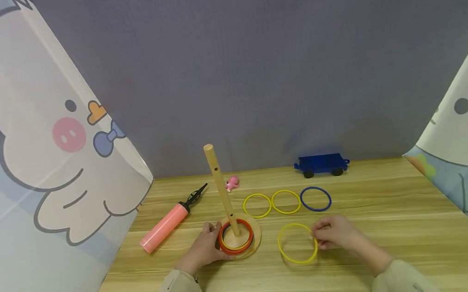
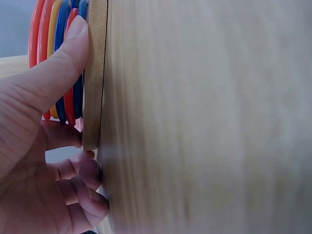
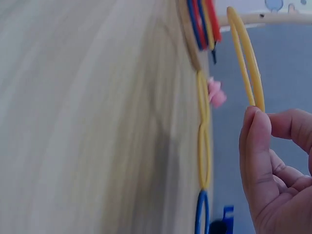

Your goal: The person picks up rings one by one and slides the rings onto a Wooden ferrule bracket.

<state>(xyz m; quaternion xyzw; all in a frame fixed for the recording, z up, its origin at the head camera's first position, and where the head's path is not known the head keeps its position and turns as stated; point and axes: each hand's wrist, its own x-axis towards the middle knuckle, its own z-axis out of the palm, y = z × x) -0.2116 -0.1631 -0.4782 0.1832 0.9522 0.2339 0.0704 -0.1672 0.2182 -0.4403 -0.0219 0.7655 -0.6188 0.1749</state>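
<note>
A wooden ring-toss stand (image 1: 223,191) has an upright post on a round base (image 1: 258,237). Red, yellow and blue rings (image 2: 43,36) lie stacked around the post's foot. At the near left of the stand, my left hand (image 1: 203,250) grips it, the thumb (image 2: 73,46) lying along the stacked rings and the other fingers by the base's edge. My right hand (image 1: 337,233) pinches a yellow ring (image 3: 252,68) by its right side between thumb and fingertips. That ring is held above the table, to the right of the stand.
Two yellow rings (image 1: 259,217) (image 1: 287,213) and a blue ring (image 1: 316,210) lie in a row behind. A blue toy wagon (image 1: 321,163) stands at the back, a small pink toy (image 1: 232,183) behind the post. A pink hand pump (image 1: 166,227) lies at left.
</note>
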